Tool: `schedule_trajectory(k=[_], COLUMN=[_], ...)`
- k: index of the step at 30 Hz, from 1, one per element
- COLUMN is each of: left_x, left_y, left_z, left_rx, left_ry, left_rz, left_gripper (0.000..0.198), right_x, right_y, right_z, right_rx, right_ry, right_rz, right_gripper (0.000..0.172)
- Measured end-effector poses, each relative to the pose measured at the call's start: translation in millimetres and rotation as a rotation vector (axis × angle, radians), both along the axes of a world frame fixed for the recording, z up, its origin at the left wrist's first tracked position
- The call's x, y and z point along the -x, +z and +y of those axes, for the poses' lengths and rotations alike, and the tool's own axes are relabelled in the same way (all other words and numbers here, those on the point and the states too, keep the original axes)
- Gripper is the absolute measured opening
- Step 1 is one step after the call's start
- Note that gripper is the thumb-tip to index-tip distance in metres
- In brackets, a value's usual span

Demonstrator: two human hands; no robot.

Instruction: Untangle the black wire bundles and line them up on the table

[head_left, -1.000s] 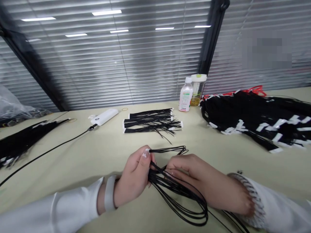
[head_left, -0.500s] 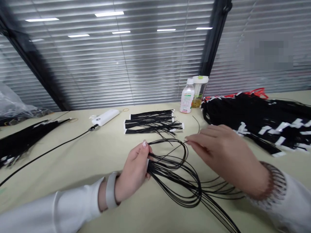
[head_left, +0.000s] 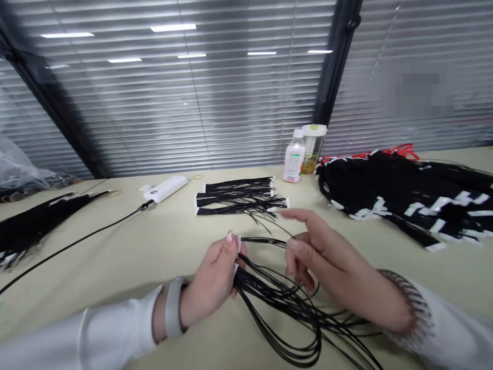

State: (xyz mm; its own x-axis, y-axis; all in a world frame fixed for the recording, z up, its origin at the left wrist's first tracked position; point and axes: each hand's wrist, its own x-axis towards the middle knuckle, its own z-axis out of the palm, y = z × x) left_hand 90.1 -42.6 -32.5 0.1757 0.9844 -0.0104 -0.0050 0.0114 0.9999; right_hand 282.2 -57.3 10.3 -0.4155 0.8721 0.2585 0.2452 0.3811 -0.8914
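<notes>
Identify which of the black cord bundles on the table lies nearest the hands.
The small flat bundle mid-table, with white-taped ends, just beyond the left hand.

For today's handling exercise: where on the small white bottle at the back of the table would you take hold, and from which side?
Grip the white bottle around its upright body, below the cap, coming from its left: a clear jar stands close on its right and a black cord heap lies beyond. The left side looks open.

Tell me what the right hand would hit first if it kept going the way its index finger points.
Probably the flat rows of black cords with white end tabs; the right hand points up-left toward them over bare beige table. Depth is unclear.
</notes>
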Motion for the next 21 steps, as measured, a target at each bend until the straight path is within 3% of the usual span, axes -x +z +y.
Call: schedule_trajectory(k=[2, 5, 21], left_x=[0.7, 1.5, 2.4], left_y=[-1.3, -3.2, -1.2], left_z=[0.6, 1.5, 0.9], left_rx=[0.001, 0.016, 0.006], left_ry=[-0.019, -0.009, -0.050], left_rz=[-0.002, -0.033, -0.014], left_gripper=[0.049, 0.048, 0.051], right_x=[1.9, 1.8, -0.2], right_y=[-0.9, 1.9, -1.2], right_z=[-0.2, 0.2, 3.7], right_rx=[-0.078, -0.226, -0.367], right_ry=[-0.020, -0.087, -0.083], right_rz=[-0.174, -0.307, -0.355], right_gripper=[0.015, 0.025, 0.024])
